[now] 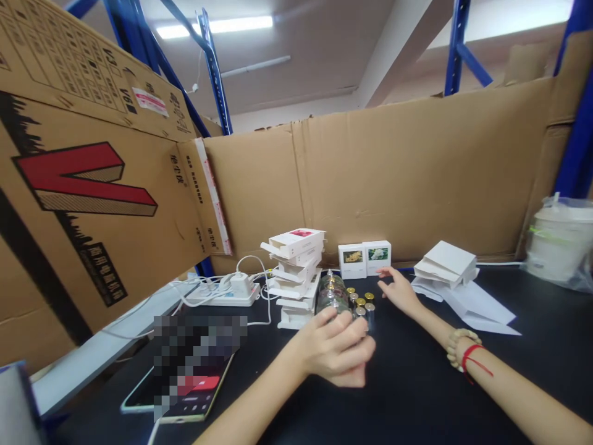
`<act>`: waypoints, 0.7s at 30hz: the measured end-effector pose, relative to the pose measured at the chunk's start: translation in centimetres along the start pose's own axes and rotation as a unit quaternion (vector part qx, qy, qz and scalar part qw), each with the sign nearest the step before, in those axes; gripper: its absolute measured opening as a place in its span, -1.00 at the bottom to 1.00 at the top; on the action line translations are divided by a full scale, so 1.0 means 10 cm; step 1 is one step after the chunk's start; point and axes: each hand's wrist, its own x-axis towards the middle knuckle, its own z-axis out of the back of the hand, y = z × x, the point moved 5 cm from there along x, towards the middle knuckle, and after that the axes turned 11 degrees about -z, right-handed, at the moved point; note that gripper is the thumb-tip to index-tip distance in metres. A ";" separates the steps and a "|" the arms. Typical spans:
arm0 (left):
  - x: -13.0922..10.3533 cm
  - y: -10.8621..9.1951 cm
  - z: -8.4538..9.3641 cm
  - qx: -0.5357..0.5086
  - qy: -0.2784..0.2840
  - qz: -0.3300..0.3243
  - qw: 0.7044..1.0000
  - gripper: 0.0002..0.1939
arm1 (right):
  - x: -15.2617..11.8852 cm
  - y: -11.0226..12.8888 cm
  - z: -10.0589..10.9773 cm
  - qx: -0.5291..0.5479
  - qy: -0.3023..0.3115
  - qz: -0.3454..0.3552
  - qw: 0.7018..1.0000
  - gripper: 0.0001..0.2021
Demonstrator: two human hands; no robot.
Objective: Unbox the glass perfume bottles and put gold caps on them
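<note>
My left hand (336, 346) is in the middle of the black table (417, 395), its fingers curled at the near end of a row of clear glass bottles (331, 287); what its fingertips hold is hidden. My right hand (398, 290) reaches in from the right with fingers apart and nothing in them, close to two upright white picture boxes (353, 262). Several gold and silver caps (360, 302) stand between the hands. Left of the bottles is a stack of open white boxes (296, 266).
A power strip (222, 293) with cables and a phone (194, 383) lie left. White boxes (447, 262) and paper sheets (477, 306) are at right, near a bagged white cup (558, 241). Cardboard walls (393, 173) rise behind and left.
</note>
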 end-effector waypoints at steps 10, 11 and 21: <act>0.08 -0.35 -0.16 -0.097 0.015 -0.065 0.993 -0.81 | 0.02 -0.07 0.08 -0.024 -0.091 -0.033 0.995 -0.59; 0.08 -0.38 -0.20 -0.113 0.026 -0.066 0.991 -0.81 | 0.02 -0.08 0.10 -0.032 -0.105 -0.033 0.993 -0.57; -0.05 -0.28 -0.56 -0.202 0.161 0.121 0.958 -0.91 | 0.19 -0.05 0.02 -0.094 -0.143 -0.022 0.985 -0.35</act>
